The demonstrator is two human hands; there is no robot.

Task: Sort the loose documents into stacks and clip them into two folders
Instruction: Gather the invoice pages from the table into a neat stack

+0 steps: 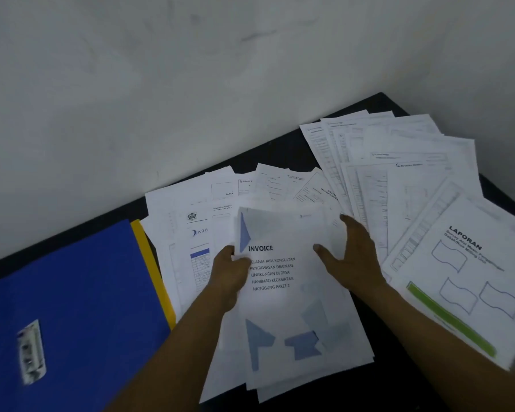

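Note:
A white INVOICE cover sheet [283,295] with blue shapes lies on top of a small stack in the middle of the black table. My left hand [229,275] grips its left edge, thumb on top of the page. My right hand [351,254] rests on the sheet's upper right part with fingers spread and fairly straight. Loose printed documents [378,173] fan out behind and to the right. A LAPORAN cover sheet [470,281] with a green stripe lies at the right. A blue folder [72,307] lies at the left on a yellow folder [152,263], of which only an edge shows.
The black table [283,150] stands in a corner against a white wall [161,84]. More printed pages [191,230] lie between the folders and the invoice stack. A metal clip label [32,352] shows on the blue folder's cover.

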